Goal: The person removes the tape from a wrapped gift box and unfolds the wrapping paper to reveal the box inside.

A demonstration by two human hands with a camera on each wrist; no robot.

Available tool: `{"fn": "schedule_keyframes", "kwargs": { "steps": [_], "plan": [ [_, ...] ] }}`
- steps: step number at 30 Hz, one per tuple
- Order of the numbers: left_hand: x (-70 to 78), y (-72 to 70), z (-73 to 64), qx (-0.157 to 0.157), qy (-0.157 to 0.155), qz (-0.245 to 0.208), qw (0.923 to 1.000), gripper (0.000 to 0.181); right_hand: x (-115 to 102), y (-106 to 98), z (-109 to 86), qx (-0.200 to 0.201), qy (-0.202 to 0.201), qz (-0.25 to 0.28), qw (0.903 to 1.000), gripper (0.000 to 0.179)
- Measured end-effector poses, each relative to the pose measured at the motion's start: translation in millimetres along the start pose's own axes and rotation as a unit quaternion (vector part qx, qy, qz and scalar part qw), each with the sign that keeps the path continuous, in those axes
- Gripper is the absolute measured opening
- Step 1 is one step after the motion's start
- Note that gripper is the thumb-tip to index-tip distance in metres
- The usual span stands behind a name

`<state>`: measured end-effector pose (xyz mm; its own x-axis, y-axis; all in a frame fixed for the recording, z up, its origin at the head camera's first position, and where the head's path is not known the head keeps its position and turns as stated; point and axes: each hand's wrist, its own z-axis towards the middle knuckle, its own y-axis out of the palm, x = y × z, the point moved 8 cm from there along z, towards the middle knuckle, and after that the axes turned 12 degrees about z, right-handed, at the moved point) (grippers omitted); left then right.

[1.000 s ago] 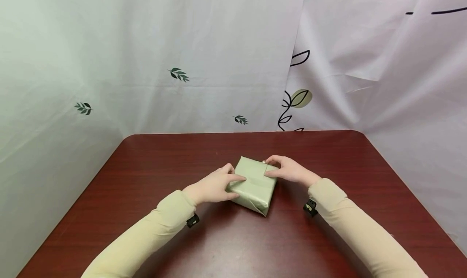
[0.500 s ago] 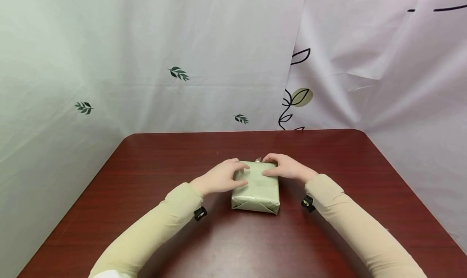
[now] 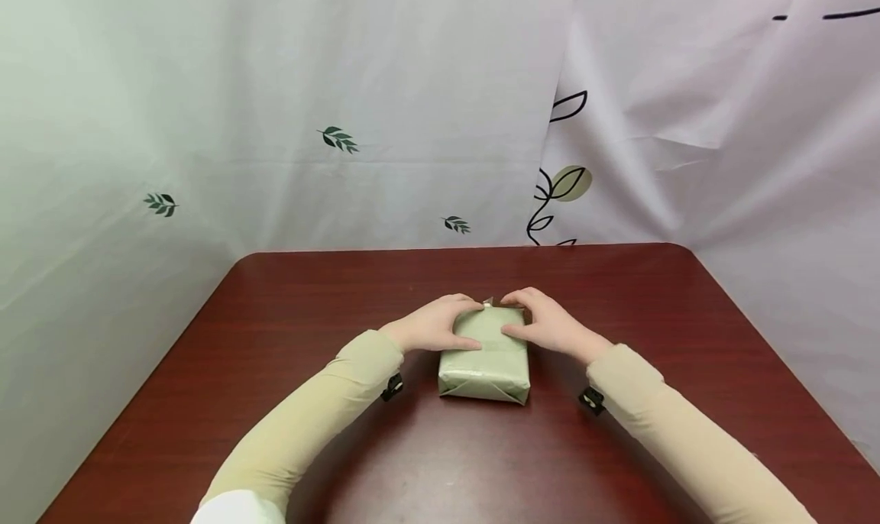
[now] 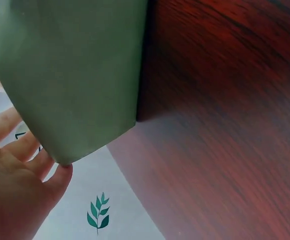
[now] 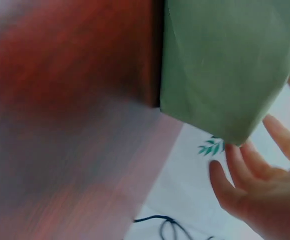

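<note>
Left hand (image 3: 438, 325), right hand (image 3: 553, 326) spread at green parcel (image 3: 490, 358); folded end (image 3: 483, 389), head view only

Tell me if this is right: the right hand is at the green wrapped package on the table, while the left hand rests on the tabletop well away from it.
Not quite: the left hand isn't away from the wrapped package; the head view shows it at the package's left side. The right hand is at the package on the table.
</note>
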<state>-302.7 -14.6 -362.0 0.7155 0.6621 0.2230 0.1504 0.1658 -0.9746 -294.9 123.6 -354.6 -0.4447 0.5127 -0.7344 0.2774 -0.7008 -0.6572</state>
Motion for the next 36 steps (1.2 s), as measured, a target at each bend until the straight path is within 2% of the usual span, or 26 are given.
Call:
{"fn": "schedule_keyframes", "kwargs": {
  "steps": [3,7,12,16,21,28,36],
  "plan": [
    [-1.2,0.8,-1.0,0.001,-0.004,0.006,1.0000,0.068,-13,-2,-14.5,0.030,-0.051,-0.028,0.9978,0.036],
    [-3.5,1.5,-4.8,0.000,-0.004,0.010,0.9999,0.071,-23,7,-27.8,0.008,-0.078,-0.059,0.9951,0.029],
    [-0.7,4.6,-8.2,-0.022,0.012,0.027,0.9993,0.087,-23,10,-32.8,-0.016,-0.077,-0.074,0.9941,0.024],
    [1.5,6.6,-10.3,-0.039,0.009,0.024,0.9989,0.096,-16,3,-30.4,-0.007,-0.076,-0.079,0.9940,0.024],
    [2.2,8.2,-11.5,-0.037,0.001,0.002,0.9993,0.098,-8,-6,-27.6,0.008,-0.065,-0.086,0.9942,0.026],
    [-0.4,9.2,-13.0,-0.040,-0.012,-0.015,0.9990,0.099,-28,-5,-28.2,0.016,-0.095,-0.099,0.9904,0.026],
    [-0.5,6.9,-12.5,-0.048,-0.019,-0.021,0.9985,0.099,-52,14,-26.2,-0.028,-0.109,-0.125,0.9857,0.024]
  ]
}}
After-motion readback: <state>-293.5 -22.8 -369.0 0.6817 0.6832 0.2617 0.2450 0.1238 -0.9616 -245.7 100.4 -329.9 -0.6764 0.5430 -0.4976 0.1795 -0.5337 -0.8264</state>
